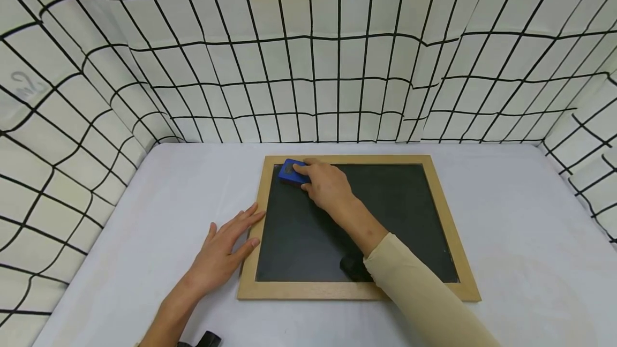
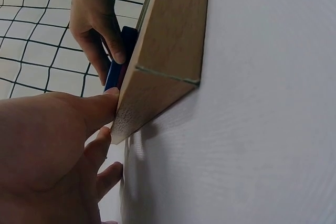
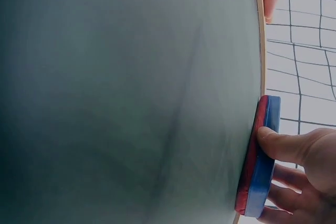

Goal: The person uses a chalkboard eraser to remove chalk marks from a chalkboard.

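Observation:
A wood-framed chalkboard lies flat on the white table. At its far left corner a blue chalkboard eraser sits on the dark surface, and my right hand grips it by the sides. The right wrist view shows the eraser's red felt against the board, with the thumb along one edge. My left hand rests at the left side of the frame, fingers spread, thumb and fingertips touching the wood. In the left wrist view the thick wooden edge stands close beside that hand.
White walls with a black grid net rise behind and at both sides of the white-covered table. A black wrist camera hangs under my right forearm, over the board. Another black device shows by the left wrist.

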A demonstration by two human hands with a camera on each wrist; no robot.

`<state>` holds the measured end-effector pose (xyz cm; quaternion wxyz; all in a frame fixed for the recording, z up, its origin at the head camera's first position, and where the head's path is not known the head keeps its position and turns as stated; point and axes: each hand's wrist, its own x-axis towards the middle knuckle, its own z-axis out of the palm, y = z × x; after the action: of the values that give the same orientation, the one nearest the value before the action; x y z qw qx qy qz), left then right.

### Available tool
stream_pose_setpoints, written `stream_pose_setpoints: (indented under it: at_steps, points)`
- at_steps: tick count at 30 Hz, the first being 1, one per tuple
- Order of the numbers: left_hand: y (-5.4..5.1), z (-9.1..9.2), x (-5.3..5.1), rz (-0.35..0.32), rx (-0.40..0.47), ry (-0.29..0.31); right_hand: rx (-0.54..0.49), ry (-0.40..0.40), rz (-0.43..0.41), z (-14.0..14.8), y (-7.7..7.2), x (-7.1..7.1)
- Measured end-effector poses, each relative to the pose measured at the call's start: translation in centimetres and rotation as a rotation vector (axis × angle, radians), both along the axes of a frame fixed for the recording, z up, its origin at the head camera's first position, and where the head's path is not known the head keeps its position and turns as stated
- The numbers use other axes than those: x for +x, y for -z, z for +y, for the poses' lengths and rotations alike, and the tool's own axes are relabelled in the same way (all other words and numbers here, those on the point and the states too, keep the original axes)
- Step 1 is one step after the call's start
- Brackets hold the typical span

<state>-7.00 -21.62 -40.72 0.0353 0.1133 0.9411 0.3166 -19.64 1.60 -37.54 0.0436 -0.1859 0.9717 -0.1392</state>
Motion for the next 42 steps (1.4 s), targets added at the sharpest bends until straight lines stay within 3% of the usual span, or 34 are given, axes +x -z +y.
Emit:
stream_pose_setpoints:
  at_steps: [12,19,29,38,42]
  points:
    - [0.0,-0.1,-0.1,-0.013,0.008,-0.004,-0.059,-0.013,-0.029,0.3,0.1,0.1]
    - [0.1,0.0,0.0,-0.023,0.025,0.004,-0.079,0.040,-0.034,2.0,-0.4,1.0]
    - [-0.1,-0.2,-0.2,-0.034,0.020,-0.004,-0.161,0.217,-0.001,8.8,-2.2,2.5]
    - [-0.5,-0.1,-0.1,-0.039,0.023,-0.009,-0.233,0.271,0.050,15.1,-3.4,4.2]
    - [-0.4,-0.1,-0.1,-0.045,0.025,-0.011,-0.216,0.318,0.067,17.5,-3.3,5.0]
